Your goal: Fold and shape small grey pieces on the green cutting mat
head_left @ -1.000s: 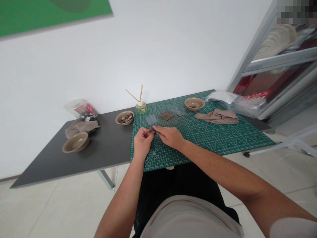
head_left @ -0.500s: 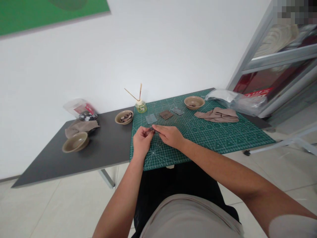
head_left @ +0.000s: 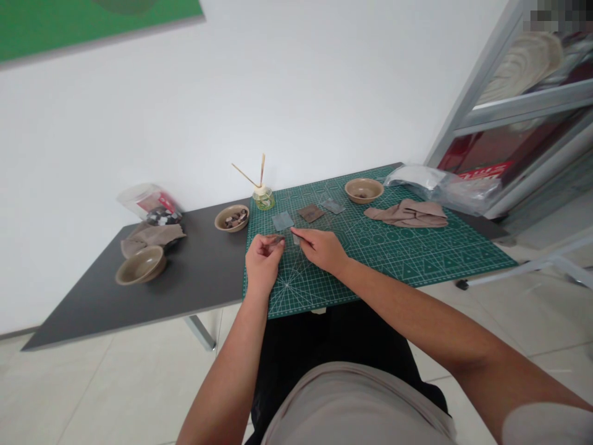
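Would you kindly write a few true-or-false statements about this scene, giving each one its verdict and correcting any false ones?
The left hand holds a small flat brown piece at its fingertips: true.
The right hand grips a pair of scissors: false; no scissors show, and its fingers point toward the left hand.
The round tan ceramic bowl stands on the dark grey table: false; it stands on the green gridded cutting mat.
A crumpled beige cloth lies on that mat: true.
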`<act>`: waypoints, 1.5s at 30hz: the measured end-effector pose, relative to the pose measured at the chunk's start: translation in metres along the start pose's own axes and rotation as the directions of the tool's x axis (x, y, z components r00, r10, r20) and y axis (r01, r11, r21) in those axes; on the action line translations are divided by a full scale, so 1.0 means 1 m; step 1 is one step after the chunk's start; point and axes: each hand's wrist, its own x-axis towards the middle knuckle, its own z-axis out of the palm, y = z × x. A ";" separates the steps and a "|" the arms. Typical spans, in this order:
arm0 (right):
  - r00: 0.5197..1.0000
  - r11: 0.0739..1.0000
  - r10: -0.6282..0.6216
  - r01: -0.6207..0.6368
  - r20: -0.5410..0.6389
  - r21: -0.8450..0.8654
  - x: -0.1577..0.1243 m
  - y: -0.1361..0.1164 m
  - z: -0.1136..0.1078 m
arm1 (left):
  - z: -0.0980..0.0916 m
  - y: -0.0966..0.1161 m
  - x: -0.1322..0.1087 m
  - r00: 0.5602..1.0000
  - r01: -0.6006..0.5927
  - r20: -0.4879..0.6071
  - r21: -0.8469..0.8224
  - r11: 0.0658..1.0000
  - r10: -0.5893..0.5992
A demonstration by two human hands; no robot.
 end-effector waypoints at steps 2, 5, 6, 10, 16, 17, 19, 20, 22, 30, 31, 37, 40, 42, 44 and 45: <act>1.000 1.000 0.010 -0.010 -0.002 -0.006 0.000 0.000 -0.001 | 0.000 -0.001 0.001 1.000 0.004 0.011 -0.047 0.999 -0.004; 1.000 1.000 0.015 -0.015 0.003 -0.015 0.000 0.000 -0.001 | 0.000 -0.003 0.002 0.999 0.028 0.038 -0.079 0.996 -0.025; 1.000 1.000 0.014 -0.014 0.006 -0.018 0.000 0.000 -0.001 | 0.000 -0.004 0.002 0.998 0.042 0.045 -0.079 0.996 -0.039; 1.000 1.000 -0.006 0.006 0.013 -0.029 0.000 -0.001 -0.001 | 0.001 -0.006 0.002 0.993 0.112 0.051 -0.124 0.986 -0.106; 0.985 0.984 -0.162 0.166 0.066 -0.061 -0.002 -0.004 -0.001 | 0.001 -0.001 0.001 0.984 0.174 0.037 -0.008 0.985 -0.174; 0.979 0.979 -0.189 0.195 0.082 -0.068 -0.002 -0.005 -0.001 | 0.001 0.001 0.001 0.990 0.141 0.022 0.041 0.989 -0.142; 0.966 0.966 -0.236 0.245 0.105 -0.084 -0.003 -0.006 0.000 | -0.001 0.002 0.000 0.997 0.076 0.007 0.143 0.987 -0.078; 0.960 0.959 -0.257 0.268 0.111 -0.092 -0.003 -0.006 0.000 | -0.001 0.003 0.000 0.998 0.057 0.002 0.186 0.981 -0.059; 0.947 0.946 -0.297 0.309 0.119 -0.101 -0.003 -0.007 0.001 | -0.002 0.003 -0.001 0.998 0.054 0.005 0.244 0.968 -0.057; 0.954 0.958 -0.266 0.277 0.138 -0.071 -0.003 -0.009 -0.002 | -0.002 0.000 -0.003 0.996 0.084 0.006 0.176 0.981 -0.087; 0.963 0.967 -0.234 0.246 0.136 -0.072 -0.003 -0.009 -0.002 | -0.002 0.000 -0.003 0.996 0.089 0.006 0.137 0.987 -0.090; 0.966 0.969 -0.206 0.224 0.155 -0.106 -0.003 -0.008 -0.001 | 0.000 0.001 -0.003 0.994 0.107 0.013 0.097 0.990 -0.109; 0.949 0.953 -0.265 0.285 0.173 -0.106 -0.003 -0.009 0.000 | -0.001 0.002 -0.002 0.994 0.106 0.008 0.155 0.982 -0.108; 0.955 0.957 -0.249 0.267 0.159 -0.109 -0.003 -0.008 0.000 | -0.001 0.002 -0.001 0.993 0.114 0.014 0.125 0.986 -0.116; 0.968 0.969 -0.207 0.223 0.143 -0.109 -0.003 -0.008 0.001 | -0.001 0.002 0.000 0.992 0.121 0.025 0.063 0.991 -0.122; 0.973 0.973 -0.187 0.203 0.138 -0.107 -0.002 -0.007 0.001 | -0.001 0.001 0.000 0.992 0.121 0.027 0.037 0.992 -0.122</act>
